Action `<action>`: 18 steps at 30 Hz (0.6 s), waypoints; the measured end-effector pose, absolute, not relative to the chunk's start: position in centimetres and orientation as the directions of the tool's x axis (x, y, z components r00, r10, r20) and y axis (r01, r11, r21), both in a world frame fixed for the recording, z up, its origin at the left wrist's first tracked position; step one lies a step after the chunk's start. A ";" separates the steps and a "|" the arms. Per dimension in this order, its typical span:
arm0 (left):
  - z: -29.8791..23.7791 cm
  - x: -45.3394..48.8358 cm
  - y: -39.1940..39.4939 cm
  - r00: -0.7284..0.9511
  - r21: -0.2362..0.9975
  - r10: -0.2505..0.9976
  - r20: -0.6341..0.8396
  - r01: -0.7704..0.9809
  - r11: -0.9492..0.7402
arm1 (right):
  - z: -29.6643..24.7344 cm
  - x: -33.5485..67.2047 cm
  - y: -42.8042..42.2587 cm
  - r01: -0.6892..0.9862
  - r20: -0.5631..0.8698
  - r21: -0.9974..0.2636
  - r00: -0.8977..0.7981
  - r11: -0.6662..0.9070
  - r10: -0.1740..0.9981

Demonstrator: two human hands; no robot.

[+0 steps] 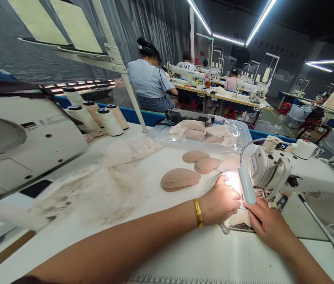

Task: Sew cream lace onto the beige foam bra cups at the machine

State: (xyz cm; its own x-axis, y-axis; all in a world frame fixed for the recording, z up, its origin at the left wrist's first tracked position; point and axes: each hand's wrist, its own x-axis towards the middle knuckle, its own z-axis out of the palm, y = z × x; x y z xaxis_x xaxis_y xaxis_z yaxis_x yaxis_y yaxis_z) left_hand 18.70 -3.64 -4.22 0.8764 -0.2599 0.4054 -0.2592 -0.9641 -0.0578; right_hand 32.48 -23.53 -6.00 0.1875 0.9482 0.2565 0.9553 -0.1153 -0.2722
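Note:
My left hand (pixel 220 203), with a gold bangle (pixel 197 212) on the wrist, rests palm down on a pale fabric piece (pixel 239 217) under the lamp of a white sewing machine (pixel 291 173). Its fingers curl over the fabric near the needle. My right hand (pixel 269 225) lies on the same piece from the right, fingers pressed onto it. The bright lamp (pixel 246 183) hides the needle area. Beige foam cups (pixel 180 179) lie in small stacks just beyond my left hand.
Lace fabric (pixel 107 185) is piled at the left. Thread cones (pixel 107 120) stand behind it beside another machine (pixel 21 138). A clear tray (pixel 161 136) of lace pieces sits at the back. Other people sit sewing at far tables.

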 end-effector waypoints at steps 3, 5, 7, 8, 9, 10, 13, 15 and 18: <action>-4.1 19.2 -3.2 0.886 -0.032 -0.239 0.397 -0.247 -0.969 | -6.3 32.6 -23.6 0.947 0.236 -0.285 0.222 -0.151 0.946; -3.9 19.7 -2.5 0.896 0.006 -0.115 0.428 -0.130 -0.992 | -6.4 32.6 -23.6 0.945 0.232 -0.289 0.226 -0.155 0.946; -3.6 20.3 -1.3 0.876 0.055 0.057 0.478 0.035 -0.998 | -6.3 32.6 -23.6 0.946 0.235 -0.288 0.221 -0.150 0.947; -3.4 20.5 -0.6 0.863 0.077 0.142 0.485 0.119 -0.990 | -6.2 32.6 -23.6 0.947 0.235 -0.285 0.219 -0.149 0.947; -3.3 20.7 0.2 0.857 0.090 0.206 0.472 0.186 -0.978 | -6.2 32.6 -23.6 0.948 0.235 -0.280 0.219 -0.149 0.947; -3.2 20.7 1.0 0.861 0.092 0.248 0.444 0.231 -0.969 | -6.1 32.5 -23.6 0.950 0.235 -0.273 0.219 -0.152 0.947; -3.1 19.9 2.2 0.907 0.069 0.255 0.335 0.246 -0.967 | -5.9 32.4 -23.4 0.955 0.240 -0.251 0.220 -0.158 0.946; -2.9 19.0 1.9 0.933 0.052 0.191 0.305 0.184 -0.982 | -5.8 32.3 -23.4 0.956 0.237 -0.245 0.218 -0.159 0.947; -2.6 18.0 0.1 0.972 0.062 0.001 0.234 -0.014 -0.998 | -5.7 32.2 -23.3 0.959 0.235 -0.234 0.214 -0.158 0.948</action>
